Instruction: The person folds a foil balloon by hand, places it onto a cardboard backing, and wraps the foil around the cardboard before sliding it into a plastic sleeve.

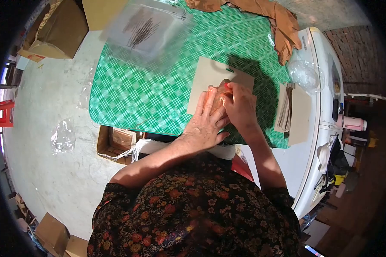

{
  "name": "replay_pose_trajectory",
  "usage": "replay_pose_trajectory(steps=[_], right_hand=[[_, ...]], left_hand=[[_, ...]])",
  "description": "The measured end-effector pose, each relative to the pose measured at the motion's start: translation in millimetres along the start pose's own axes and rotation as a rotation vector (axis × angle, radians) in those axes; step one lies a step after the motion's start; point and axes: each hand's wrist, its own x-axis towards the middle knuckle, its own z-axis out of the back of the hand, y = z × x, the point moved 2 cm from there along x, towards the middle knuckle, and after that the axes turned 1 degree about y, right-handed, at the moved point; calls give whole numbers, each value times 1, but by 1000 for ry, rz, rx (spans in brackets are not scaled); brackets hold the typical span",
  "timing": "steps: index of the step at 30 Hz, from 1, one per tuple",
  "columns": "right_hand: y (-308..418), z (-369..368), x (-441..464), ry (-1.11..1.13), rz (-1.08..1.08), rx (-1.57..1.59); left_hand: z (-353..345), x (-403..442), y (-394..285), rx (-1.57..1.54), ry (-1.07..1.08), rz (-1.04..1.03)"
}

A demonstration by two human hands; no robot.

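Note:
A beige card (203,70) with a small dark green mark near its upper edge lies on the green checked tablecloth (137,94). On the card is a shiny orange-brown piece (217,101), mostly covered by my hands; its kind is unclear. My left hand (203,126) rests on its near left part, fingers stretched out flat. From the right, my right hand (241,107) bends over the piece, thumb and fingers pinched near its top. A small red spot shows at those fingertips; what they grip is too small to name.
Beige cards (284,109) stand in a stack at the right edge. Clear plastic sheets (152,32) with thin dark strips lie at the back left. Crumpled brown material (283,25) and a clear plastic bag (304,75) are at the back right. An open cardboard box (105,143) sits below the table edge.

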Motion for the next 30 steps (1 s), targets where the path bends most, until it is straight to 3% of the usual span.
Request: replay_pose_trajectory(steps=[9,12,15,18,21,26,30], right_hand=[[-3,1,0,-5,48,108],[-7,1,3,-180,208,79],[-16,-1,10,-22,242,173],[-12,4,21,-15,343,241],[-14,-1,29,114,261,189],[-11,6,29,-4,470,50],[-29,8,30,-175,486,82]], left_hand=[[-1,-1,0,19,-20,-11],[0,0,0,51,2,-13],[-2,0,0,72,0,-11],[-1,1,0,81,31,-3],[-3,1,0,87,41,-5],[-7,1,1,69,49,5],[-9,0,0,34,18,10]])
